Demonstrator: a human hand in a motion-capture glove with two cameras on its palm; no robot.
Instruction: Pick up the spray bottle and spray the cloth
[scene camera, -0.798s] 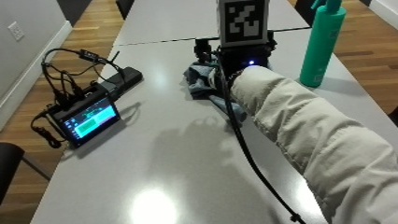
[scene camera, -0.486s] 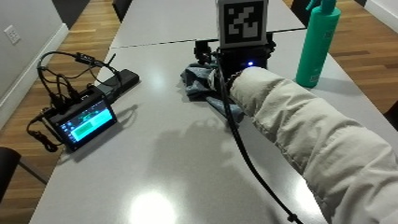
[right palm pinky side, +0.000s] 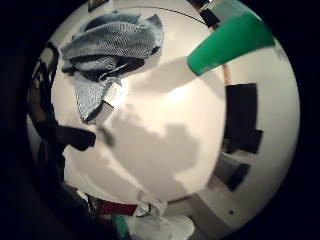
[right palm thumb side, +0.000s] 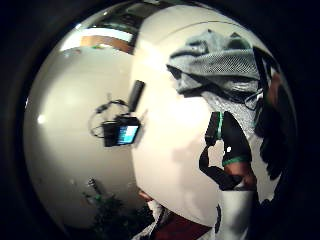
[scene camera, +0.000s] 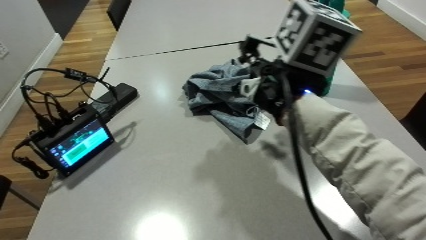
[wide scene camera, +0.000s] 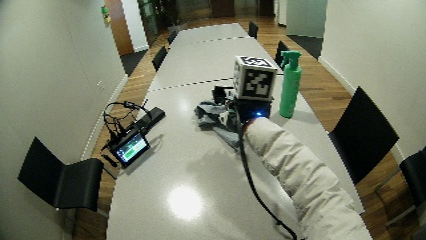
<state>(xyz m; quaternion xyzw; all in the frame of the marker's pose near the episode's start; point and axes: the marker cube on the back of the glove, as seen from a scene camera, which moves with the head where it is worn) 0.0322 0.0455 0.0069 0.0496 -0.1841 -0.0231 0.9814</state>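
The green spray bottle (wide scene camera: 289, 85) stands upright on the grey table (scene camera: 186, 175), just beyond and to the right of the gloved right hand (scene camera: 271, 92), which hovers over the crumpled blue cloth's (scene camera: 219, 92) near edge, its fingers' state impossible to tell here.

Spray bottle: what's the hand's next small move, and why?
Probably shift the hand sideways toward the bottle. The bottle stands upright on the table, untouched, beside the cloth. The hand hovers over the cloth's edge, holding nothing.
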